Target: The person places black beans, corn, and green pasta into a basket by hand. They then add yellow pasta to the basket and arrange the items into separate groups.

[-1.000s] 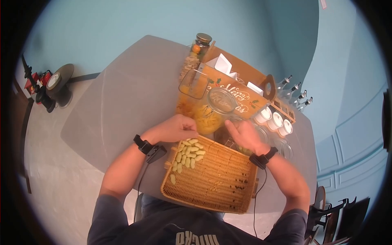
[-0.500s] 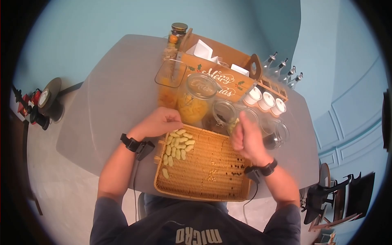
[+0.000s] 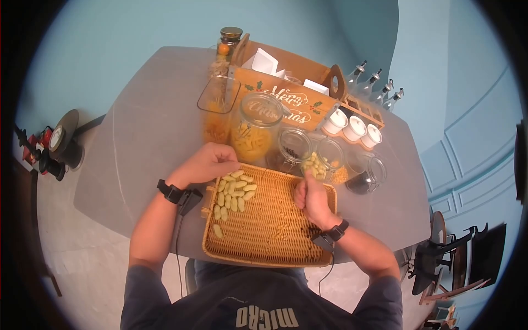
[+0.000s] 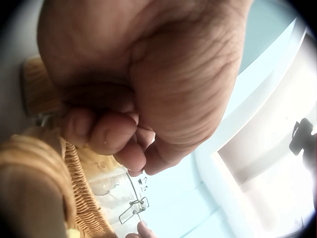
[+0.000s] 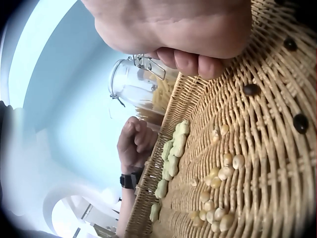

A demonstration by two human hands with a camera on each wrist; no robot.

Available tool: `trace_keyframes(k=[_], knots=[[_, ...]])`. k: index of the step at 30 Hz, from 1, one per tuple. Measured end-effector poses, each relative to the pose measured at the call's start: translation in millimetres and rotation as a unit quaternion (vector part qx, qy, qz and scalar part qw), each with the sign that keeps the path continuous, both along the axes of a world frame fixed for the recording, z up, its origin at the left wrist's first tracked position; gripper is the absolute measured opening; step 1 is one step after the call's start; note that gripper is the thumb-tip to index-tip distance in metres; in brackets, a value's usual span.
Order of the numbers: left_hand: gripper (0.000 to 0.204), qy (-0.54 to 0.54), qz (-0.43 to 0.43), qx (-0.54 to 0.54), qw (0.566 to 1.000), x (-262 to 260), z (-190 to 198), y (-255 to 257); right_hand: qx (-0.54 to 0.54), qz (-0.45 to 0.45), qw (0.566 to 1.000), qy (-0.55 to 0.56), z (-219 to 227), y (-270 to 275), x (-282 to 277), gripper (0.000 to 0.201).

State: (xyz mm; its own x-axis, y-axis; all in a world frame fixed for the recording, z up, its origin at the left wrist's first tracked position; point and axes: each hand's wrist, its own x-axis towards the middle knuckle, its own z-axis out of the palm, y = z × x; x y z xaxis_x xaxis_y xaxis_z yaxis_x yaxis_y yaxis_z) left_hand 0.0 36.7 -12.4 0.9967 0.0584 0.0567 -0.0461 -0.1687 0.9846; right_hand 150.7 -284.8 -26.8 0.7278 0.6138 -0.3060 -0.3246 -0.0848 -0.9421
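Note:
A rectangular wicker basket [image 3: 264, 217] lies in front of the person. Unshelled peanuts [image 3: 237, 193] fill its left side, corn kernels [image 5: 225, 172] sit in the middle, and dark beans [image 5: 251, 89] lie toward the right. At the far left corner, the left hand [image 3: 212, 161] stays by the rim with loosely curled fingers and nothing visible in them. Over the far right part of the basket is the right hand [image 3: 314, 202], its fingers folded into the palm and its thumb extended. The inside of that palm is hidden.
Behind the basket stand clip-top glass jars: pasta [image 3: 252, 143], peanuts [image 3: 312, 164], and a dark-filled one [image 3: 360, 183] at right. A wooden box [image 3: 286, 96], white lidded pots [image 3: 355, 127] and pourer bottles [image 3: 379, 91] are farther back. A tall lidded jar [image 3: 229, 37] stands back left.
The right hand has come back from over the jars to above the basket, its fingers folding in. The left hand stays at the basket's far left corner. The head view has shifted.

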Motion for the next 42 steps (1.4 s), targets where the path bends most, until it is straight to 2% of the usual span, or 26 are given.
trace_keyframes(k=[9,12,15,16,22,28,31,34,37,42], knots=[[0.016,0.0,-0.004,-0.013,1.0,1.5,-3.2,0.2,0.079,0.001,0.997,0.001,-1.3,-2.6,6.6,0.07],[0.016,0.008,-0.003,-0.013,1.0,1.4,-2.5,0.7,0.101,-0.017,0.995,-0.007,23.0,-2.9,7.1,0.069],[0.016,0.019,-0.003,-0.009,1.0,1.2,-1.2,1.6,0.127,0.01,0.992,0.007,48.9,-11.3,11.9,0.068],[0.016,0.018,-0.002,-0.009,1.0,1.1,-1.3,1.5,0.133,-0.002,0.991,-0.01,60.1,-10.2,7.0,0.067],[0.015,0.019,-0.005,-0.013,1.0,0.5,0.6,1.2,0.145,0.058,0.976,-0.151,98.3,-27.1,7.6,0.068],[0.016,0.027,-0.007,-0.013,1.0,0.9,0.8,1.0,0.044,0.082,0.932,-0.349,117.7,-56.9,-1.8,0.065],[0.016,0.034,-0.006,-0.002,0.999,0.3,2.6,0.6,-0.07,0.142,0.907,-0.391,123.3,-76.8,-4.3,0.057],[0.016,0.042,0.002,0.024,0.999,0.3,3.9,-0.4,-0.147,0.192,0.846,-0.476,115.1,-80.5,-11.2,0.051],[0.015,0.042,0.014,0.035,0.998,-0.6,7.6,-6.6,-0.151,0.199,0.831,-0.497,88.9,-88.7,-9.5,0.049],[0.011,0.063,0.016,0.051,0.997,-2.6,11.9,-9.4,-0.19,0.149,0.864,-0.441,75.0,-114.9,-2.3,0.049]])
